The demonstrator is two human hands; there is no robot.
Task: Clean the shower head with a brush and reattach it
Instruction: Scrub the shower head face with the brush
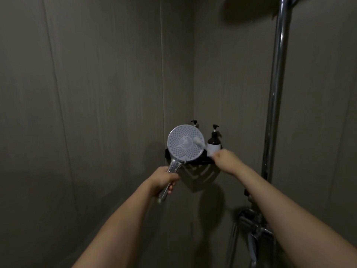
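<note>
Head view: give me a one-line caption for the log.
Left hand holds the shower head while right hand scrubs its face with a white brush.

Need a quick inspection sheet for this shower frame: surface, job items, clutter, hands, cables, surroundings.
Surface: black corner shelf on grey walls.
Job's things: shower head off its mount, nozzle face toward camera; white brush tip against the face, right of centre.
Clutter: two pump bottles, the nearer on the shelf, the other mostly hidden behind the head.
Hands: left hand grips the chrome handle; right hand holds the brush, blurred.
Cables: hose near the mixer valve.
Surroundings: chrome riser pipe, dim light.
</note>
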